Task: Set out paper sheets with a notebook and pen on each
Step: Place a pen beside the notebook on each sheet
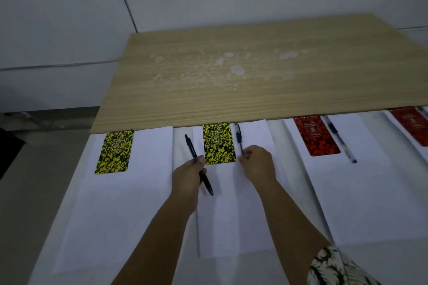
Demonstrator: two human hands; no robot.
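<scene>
your left hand has its fingers curled round a black pen, gripping it near the middle so the clip end points away from you over the gap between two sheets and the other end sticks out toward you; your right hand pinches the near end of a second pen between thumb and fingertips, and that pen lies on the middle paper sheet, just beside the right edge of a yellow-and-black notebook; that notebook rests flat at the far end of the same sheet; to your left, another yellow-and-black notebook lies on the left paper sheet, with no pen on that sheet; to your right, a red-and-black notebook with a spiral along its far edge lies on the right paper sheet, with a clear-barrelled pen just beside it; at the far right edge a second red notebook shows partly, cut off by the frame; each cover carries a framed label in its middle, but the writing is too blurred to read; a wooden board with pale blotches lies across the far ends of the sheets; the sheets sit on a white table; your right sleeve is white with a dark leaf pattern.
</scene>
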